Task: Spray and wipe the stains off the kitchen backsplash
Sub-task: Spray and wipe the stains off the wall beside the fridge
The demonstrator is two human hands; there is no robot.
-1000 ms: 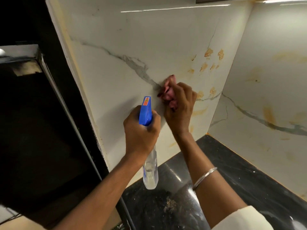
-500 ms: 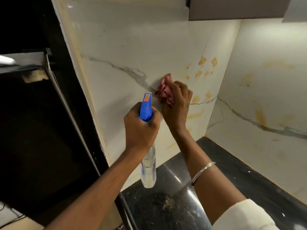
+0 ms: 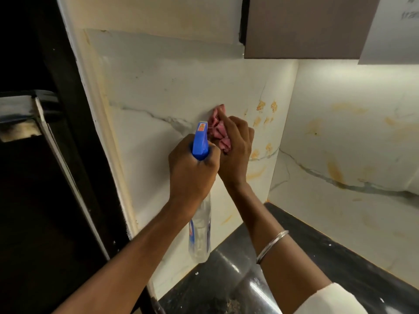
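Note:
My left hand grips the neck of a clear spray bottle with a blue trigger head, its nozzle aimed at the white marble backsplash. Just right of it, my right hand holds a crumpled pink cloth pressed against the backsplash beside a grey vein. Orange stains dot the wall to the right of the cloth, and more stains mark the side wall past the corner.
A black countertop with crumbs runs below the walls. A dark appliance with a metal edge stands at the left. A brown wall cabinet hangs above the corner.
The view has tilted up, showing the cabinet. My right hand has slid the cloth slightly up and left along the wall. The left hand keeps its hold on the bottle.

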